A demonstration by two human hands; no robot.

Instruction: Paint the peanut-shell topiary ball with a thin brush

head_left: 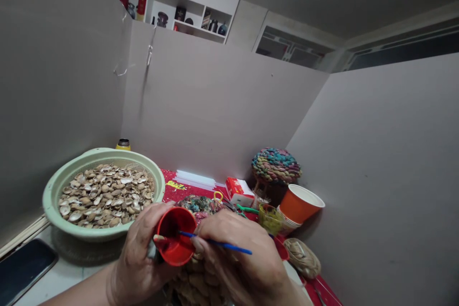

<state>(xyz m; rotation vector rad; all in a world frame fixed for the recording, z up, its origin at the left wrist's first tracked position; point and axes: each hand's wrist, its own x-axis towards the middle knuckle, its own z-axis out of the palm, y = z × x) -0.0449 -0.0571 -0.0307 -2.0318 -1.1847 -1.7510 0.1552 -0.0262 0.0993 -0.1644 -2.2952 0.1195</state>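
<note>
My left hand (pixel 141 248) is wrapped round a small red cup (pixel 181 253), tilted so that its open mouth faces me. A short pale tip (pixel 158 238) shows at the cup's left rim; I cannot tell what it is. Between the fingers of my right hand (pixel 244 248) is a thin blue paintbrush (pixel 229 245), its front end inside the cup, where the shade hides the bristles. Below both hands is an object covered in overlapping brown shell-like pieces (pixel 197 282), partly hidden by them.
A green colander (pixel 48 196) full of shells (pixel 107 191) stands left, near a phone (pixel 27 272). Behind are white sticks (pixel 195 179) and a red-and-white box (pixel 239 192). Orange paper tubs (pixel 299 205), a yarn ball (pixel 303 257) and a woven stool (pixel 276 165) are right. Grey panels (pixel 215 100) surround the table.
</note>
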